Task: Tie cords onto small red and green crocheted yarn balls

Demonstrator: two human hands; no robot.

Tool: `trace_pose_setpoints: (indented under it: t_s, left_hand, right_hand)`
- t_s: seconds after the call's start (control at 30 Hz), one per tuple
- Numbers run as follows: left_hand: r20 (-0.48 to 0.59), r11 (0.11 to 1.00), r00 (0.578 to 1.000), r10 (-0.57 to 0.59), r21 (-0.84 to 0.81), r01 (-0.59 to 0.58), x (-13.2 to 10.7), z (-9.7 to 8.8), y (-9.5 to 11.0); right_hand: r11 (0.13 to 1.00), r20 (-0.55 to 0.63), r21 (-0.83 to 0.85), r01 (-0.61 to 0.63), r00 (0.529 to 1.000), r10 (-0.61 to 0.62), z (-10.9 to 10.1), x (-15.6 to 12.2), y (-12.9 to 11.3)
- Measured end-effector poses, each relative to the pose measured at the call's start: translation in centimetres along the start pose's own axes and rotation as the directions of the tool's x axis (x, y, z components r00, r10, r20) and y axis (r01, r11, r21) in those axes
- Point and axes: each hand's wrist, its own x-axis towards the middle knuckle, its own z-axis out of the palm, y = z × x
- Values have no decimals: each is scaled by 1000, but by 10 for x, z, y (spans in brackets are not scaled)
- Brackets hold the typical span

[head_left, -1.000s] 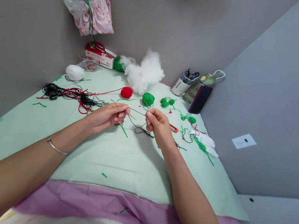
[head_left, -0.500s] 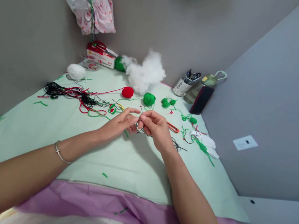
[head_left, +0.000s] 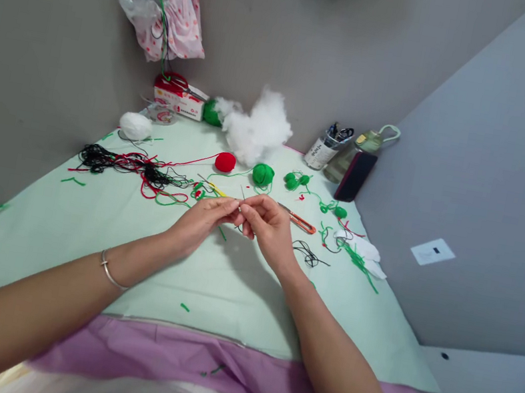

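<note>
My left hand (head_left: pixel 211 216) and my right hand (head_left: pixel 265 224) meet above the middle of the table, fingertips together. Both are closed in a pinch. A thin dark strand (head_left: pixel 243 192) pokes up from between the fingertips, on the side of my right hand; whether it is a needle or a yarn end I cannot tell. Fingers hide whatever the left hand pinches. Just beyond them lie a yellow-handled tool (head_left: pixel 213 186) and an orange utility knife (head_left: pixel 303 223). A loose black yarn tangle (head_left: pixel 309 255) rests right of my right hand.
Red (head_left: pixel 225 162), green (head_left: pixel 263 175) and white yarn balls (head_left: pixel 135 127) lie farther back. White stuffing (head_left: pixel 257 129) is piled by the wall. Black yarn (head_left: pixel 111 161) spreads at left. A pen cup (head_left: pixel 321 153), a bottle (head_left: pixel 350 161) and a phone (head_left: pixel 356 176) stand at right.
My left fingers, spread before, have closed against my right fingertips. The thin strand now sticks up higher. The black yarn trailing below my right hand has mostly gone from sight there.
</note>
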Motion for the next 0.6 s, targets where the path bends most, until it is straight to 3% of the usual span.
trace_pose_setpoints:
  t_s: [0.1, 0.2, 0.43, 0.6]
  left_hand:
    - [-135, 968, 987, -88, -245, 52, 4, -5, 2]
    - [-210, 944, 972, -106, -328, 32, 6, -12, 5]
    - [-224, 999, 974, 22, -42, -32, 1, -11, 11]
    - [-222, 998, 973, 64, 29, -59, 1, -9, 8]
  right_hand:
    - [1000, 11, -1, -28, 1000, 28, -1, -1, 0]
    - [998, 20, 8, -68, 997, 68, -2, -1, -3]
    - [990, 58, 32, -140, 989, 138, -3, 0, -4]
    - [986, 87, -30, -166, 982, 169, -4, 0, -4]
